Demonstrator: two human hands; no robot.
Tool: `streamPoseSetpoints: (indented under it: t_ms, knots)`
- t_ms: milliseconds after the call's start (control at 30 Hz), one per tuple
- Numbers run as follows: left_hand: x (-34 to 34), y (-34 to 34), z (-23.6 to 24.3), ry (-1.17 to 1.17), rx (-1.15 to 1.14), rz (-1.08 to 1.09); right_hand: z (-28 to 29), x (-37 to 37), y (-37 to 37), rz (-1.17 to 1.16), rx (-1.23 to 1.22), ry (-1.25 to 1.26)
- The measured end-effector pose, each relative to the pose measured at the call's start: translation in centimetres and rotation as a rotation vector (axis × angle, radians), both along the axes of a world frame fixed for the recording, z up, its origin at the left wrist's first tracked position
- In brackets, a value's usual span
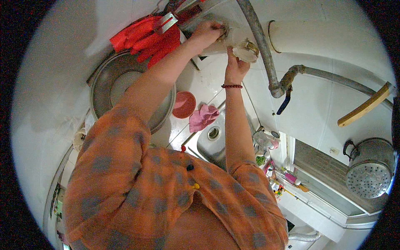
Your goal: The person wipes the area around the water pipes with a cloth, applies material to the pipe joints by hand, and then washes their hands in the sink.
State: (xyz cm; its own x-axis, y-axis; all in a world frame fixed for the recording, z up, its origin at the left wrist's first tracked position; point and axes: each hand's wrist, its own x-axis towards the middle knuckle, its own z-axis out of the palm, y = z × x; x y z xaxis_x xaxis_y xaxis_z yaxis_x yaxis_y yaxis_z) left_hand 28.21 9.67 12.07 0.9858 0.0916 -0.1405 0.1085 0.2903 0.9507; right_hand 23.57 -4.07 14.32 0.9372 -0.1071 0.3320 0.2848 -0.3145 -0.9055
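Note:
My left hand (206, 34) reaches up against the wall near a white pipe, its fingers curled in around something dark and rough (225, 31) that I cannot make out. Just to its right, my right hand (236, 70), with a dark red beaded bracelet at the wrist, grips a whitish, cup-like round piece (246, 54) from below. The upper part of this piece looks brownish and stained. Red rubber gloves (146, 39) hang to the left of my left hand, beside a metal bracket (166, 23).
A grey metal pipe (256, 33) with a dark-handled valve (284, 102) runs close on the right. Below are a large metal basin (104, 85), a reddish bowl (183, 105), a pink cloth (203, 118) and a steel sink (206, 146). A perforated pot (368, 179) hangs at the far right.

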Motion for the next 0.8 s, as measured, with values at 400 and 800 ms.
streamPoseSetpoints:
  t_ms: [400, 800]
  knots:
    - [2.0, -0.9, 2.2, -0.125, -0.072, -0.034, -0.3, 0.4, -0.7, 0.033, 0.049, 0.004]
    - [3.0, -0.9, 0.3, -0.284, 0.061, -0.091, 0.1, 0.4, -0.8, 0.048, -0.015, 0.031]
